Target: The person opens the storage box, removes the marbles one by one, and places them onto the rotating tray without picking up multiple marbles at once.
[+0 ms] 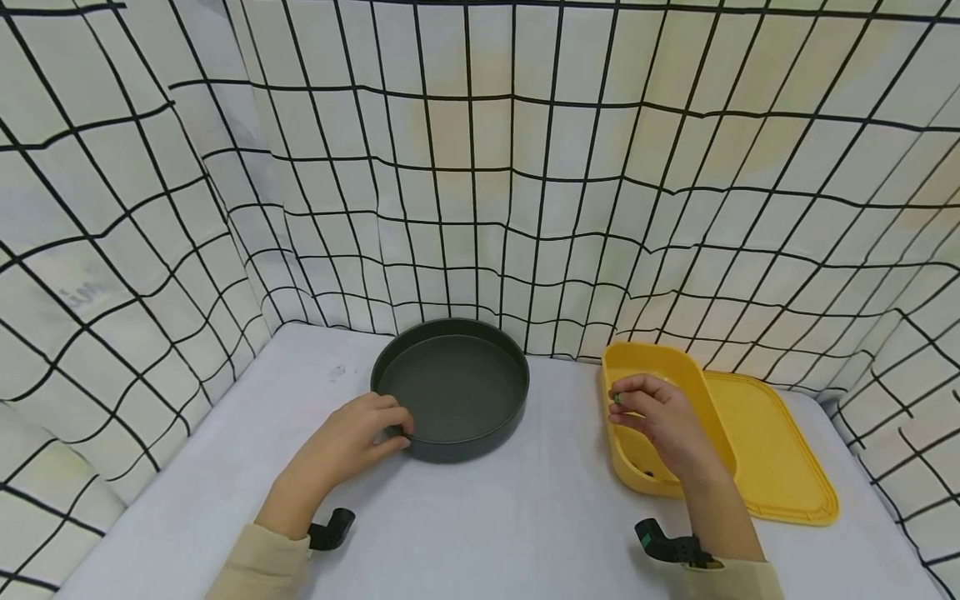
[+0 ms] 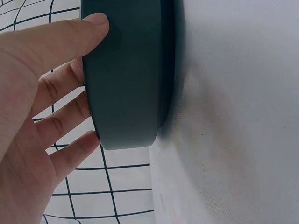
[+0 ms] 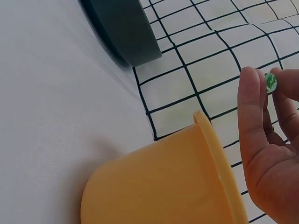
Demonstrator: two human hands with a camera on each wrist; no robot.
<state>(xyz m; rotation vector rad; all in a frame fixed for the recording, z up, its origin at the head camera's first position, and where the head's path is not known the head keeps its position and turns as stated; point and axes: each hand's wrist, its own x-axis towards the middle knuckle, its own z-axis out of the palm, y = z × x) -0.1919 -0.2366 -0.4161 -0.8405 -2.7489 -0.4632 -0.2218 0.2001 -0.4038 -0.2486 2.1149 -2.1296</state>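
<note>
At the near left of a round dark grey-green pan, my left hand holds the rim. In the left wrist view the thumb presses the pan's outer wall, while the fingers reach over the rim. My right hand is above the yellow tub. It pinches a small round green marble between thumb and fingertips. Inside the tub, near its front end, lies a tiny dark piece, too small to make out.
A flat yellow lid lies right of the tub on the white tabletop. White panels with black grid netting stand at the back and both sides. Each wrist wears a black camera mount.
</note>
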